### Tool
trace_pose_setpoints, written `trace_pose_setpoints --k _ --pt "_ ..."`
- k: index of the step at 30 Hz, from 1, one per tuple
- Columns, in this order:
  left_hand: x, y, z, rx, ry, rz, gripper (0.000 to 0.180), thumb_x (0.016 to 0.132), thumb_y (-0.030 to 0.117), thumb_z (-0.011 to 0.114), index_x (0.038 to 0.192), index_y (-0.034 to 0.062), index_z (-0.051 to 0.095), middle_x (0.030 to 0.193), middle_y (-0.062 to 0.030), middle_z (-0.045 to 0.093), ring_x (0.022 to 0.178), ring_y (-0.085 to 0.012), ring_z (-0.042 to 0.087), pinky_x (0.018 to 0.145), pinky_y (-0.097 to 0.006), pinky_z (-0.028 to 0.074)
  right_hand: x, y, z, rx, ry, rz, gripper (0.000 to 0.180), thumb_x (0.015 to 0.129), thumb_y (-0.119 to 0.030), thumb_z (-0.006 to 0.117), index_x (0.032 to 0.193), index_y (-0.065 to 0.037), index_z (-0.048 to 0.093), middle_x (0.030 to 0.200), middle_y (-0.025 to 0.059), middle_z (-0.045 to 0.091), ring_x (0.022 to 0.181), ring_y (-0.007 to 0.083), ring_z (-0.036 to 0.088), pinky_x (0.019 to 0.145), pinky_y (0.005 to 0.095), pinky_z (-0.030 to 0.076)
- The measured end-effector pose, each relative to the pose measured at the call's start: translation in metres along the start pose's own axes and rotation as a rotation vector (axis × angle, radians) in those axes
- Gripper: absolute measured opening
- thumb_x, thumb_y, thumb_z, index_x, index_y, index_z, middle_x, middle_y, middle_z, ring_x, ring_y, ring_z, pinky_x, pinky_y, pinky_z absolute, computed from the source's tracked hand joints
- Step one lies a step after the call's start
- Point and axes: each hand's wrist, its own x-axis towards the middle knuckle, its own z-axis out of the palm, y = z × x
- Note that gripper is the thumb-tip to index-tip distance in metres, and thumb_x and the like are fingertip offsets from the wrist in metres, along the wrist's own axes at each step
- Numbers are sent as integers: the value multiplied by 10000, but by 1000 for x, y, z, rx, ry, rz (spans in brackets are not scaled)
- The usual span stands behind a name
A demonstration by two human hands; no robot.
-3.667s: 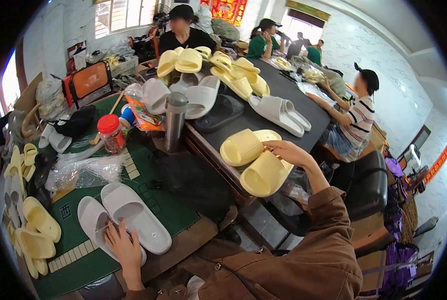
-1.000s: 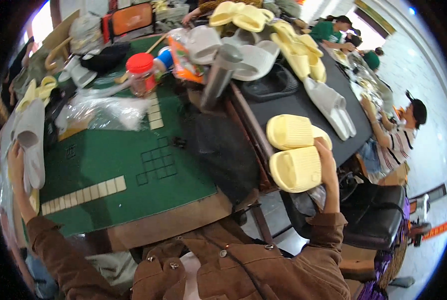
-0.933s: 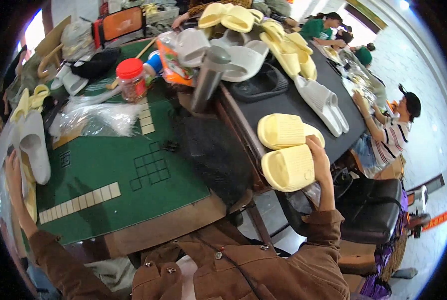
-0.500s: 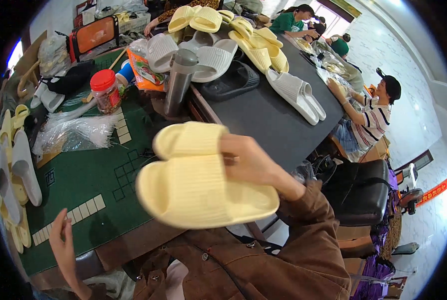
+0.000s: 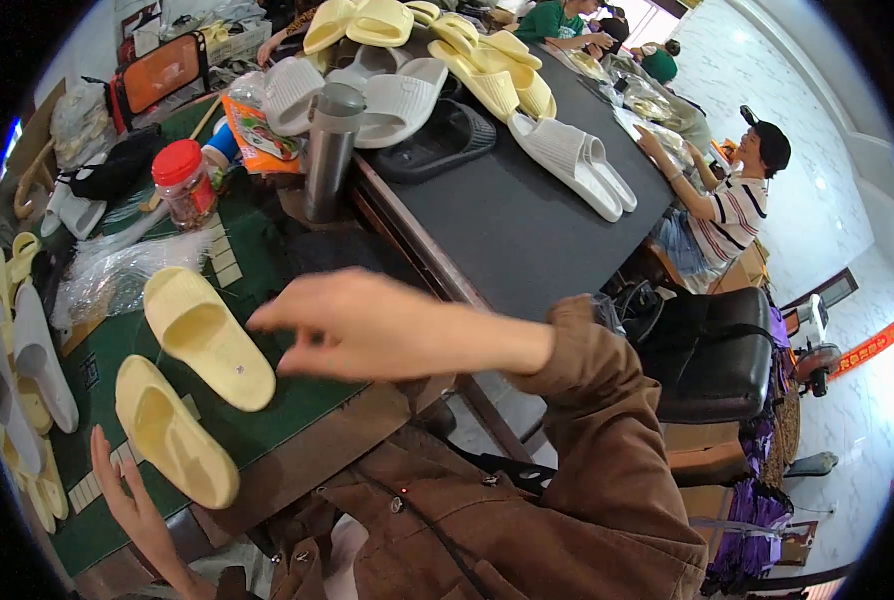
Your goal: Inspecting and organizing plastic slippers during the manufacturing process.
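The right hand (image 5: 367, 325), which was carrying the pair of yellow slippers (image 5: 202, 375) half a second ago, is now hovering open-fingered just beside them on the green mat (image 5: 267, 270), while the open left hand (image 5: 132, 500) is resting near the mat's front edge.

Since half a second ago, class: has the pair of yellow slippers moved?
Yes. The yellow slippers have left the right hand and now lie soles up on the green mat, left of the steel flask.
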Motion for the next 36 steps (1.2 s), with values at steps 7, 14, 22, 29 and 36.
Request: trace_pose_setpoints --k 7,14,22,29,36 --pt "11 8 35 156 -179 131 441 963 165 433 1387 50 389 1446 -158 334 1352 -305 295 1096 -404 241 -130 103 -149 -69 859 486 249 937 -166 522 1119 -34 629 1041 62 639 927 117 601 787 256 484" --pt "42 49 76 574 -118 249 496 933 201 496 1410 141 374 1478 -108 302 1380 -280 246 1121 -471 115 -246 257 -250 -527 1353 678 246 838 -95 547 1062 -39 632 1034 162 638 999 275 594 893 357 437" --pt "73 15 133 667 -62 360 511 879 200 561 1366 130 423 1386 -96 442 1272 -278 412 1085 -443 243 -226 305 -280 -445 1216 1118 667 797 -321 661 1373 -100 408 1321 172 503 1257 293 452 1020 402 351" --pt "72 7 134 635 58 364 467 850 142 567 1305 119 467 1296 -88 506 1152 -276 499 1035 -407 328 -205 295 -273 -865 842 1153 496 817 -445 556 1044 -8 610 1118 249 588 1085 396 545 916 464 413" --pt "60 27 131 496 46 400 468 745 -16 572 1197 65 485 1178 -121 493 1081 -335 473 972 -424 367 -220 229 -242 -883 666 1025 540 773 -444 627 797 95 620 806 287 627 797 407 622 715 460 471"
